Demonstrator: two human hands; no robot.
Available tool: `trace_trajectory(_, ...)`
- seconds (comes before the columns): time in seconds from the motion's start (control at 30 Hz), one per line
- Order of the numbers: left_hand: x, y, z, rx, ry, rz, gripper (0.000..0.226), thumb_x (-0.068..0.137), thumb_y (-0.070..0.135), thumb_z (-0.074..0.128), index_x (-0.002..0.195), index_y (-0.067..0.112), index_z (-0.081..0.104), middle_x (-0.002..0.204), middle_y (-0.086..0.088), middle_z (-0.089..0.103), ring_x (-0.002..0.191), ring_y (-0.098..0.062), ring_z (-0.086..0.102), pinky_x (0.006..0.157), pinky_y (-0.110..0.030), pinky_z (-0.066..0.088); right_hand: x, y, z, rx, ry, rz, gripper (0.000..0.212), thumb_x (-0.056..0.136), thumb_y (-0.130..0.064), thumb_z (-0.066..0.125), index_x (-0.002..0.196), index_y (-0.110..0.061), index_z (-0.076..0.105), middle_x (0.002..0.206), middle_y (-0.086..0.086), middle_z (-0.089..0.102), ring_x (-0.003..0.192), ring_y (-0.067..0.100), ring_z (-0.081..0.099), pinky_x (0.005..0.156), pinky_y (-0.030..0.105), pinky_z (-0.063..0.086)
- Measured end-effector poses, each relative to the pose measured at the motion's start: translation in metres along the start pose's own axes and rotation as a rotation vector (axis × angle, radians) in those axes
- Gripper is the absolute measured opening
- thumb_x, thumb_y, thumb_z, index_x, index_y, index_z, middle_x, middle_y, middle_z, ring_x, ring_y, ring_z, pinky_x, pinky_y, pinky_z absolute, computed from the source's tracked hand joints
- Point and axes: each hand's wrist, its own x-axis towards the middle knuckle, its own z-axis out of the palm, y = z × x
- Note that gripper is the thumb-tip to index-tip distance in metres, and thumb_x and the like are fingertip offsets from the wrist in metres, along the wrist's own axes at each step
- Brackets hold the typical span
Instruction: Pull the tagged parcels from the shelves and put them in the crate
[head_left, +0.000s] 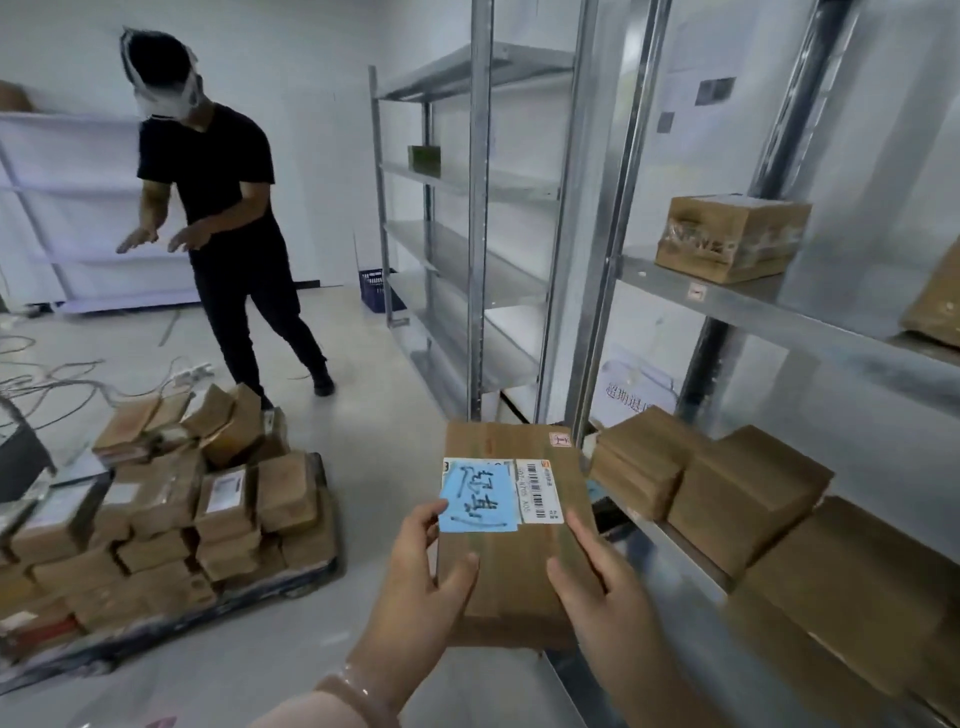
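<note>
Left hand (415, 577) and right hand (597, 582) grip a blue-tagged parcel (511, 571) in curled fingers (581, 527), off the three-o'clock shelves (727, 306), apparently not yet crated.

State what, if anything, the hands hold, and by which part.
A brown parcel with a blue tag, held at its near end: the left hand grips its left edge, the right hand its right edge.
</note>
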Motion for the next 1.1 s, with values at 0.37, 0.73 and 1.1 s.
trace_trajectory(0.37, 0.182, -0.089, -0.076, -0.010, -0.214, -0.135, 0.052, 0.089, 0.023, 0.065, 0.110, 0.062, 0.037, 0.119, 0.033, 0.046, 0.113, -0.004, 0.051, 0.082, -0.027, 0.058, 0.132, -0.003, 0.126, -0.011, -0.042, 0.122, 0.060, 0.090, -0.035, 0.064, 0.142, -0.045, 0.037, 0.141, -0.026, 0.035, 0.128, -0.001, 0.037, 0.111, 0.023, 0.030)
trace_trajectory(0.73, 0.350, -0.166, -0.034, 0.035, -0.442, -0.272, 0.060, 0.075, 0.036, 0.078, 0.105, 0.070, 0.038, 0.121, 0.029, 0.046, 0.109, -0.007, 0.055, 0.070, -0.022, 0.058, 0.295, 0.058, 0.160, 0.020, -0.029, 0.293, 0.064, 0.086, -0.033, 0.068, 0.140, -0.046, 0.035, 0.136, -0.017, 0.034, 0.121, -0.001, 0.037, 0.102, 0.014, 0.031)
trace_trajectory(1.1, 0.505, -0.216, 0.039, 0.036, -0.482, -0.351, 0.058, 0.064, 0.044, 0.072, 0.112, 0.063, 0.045, 0.123, 0.018, 0.057, 0.108, -0.012, 0.060, 0.081, -0.028, 0.055, 0.449, 0.100, 0.160, 0.004, -0.009, 0.439, 0.074, 0.086, -0.038, 0.068, 0.146, -0.044, 0.025, 0.142, -0.013, 0.025, 0.129, 0.005, 0.031, 0.109, 0.026, 0.032)
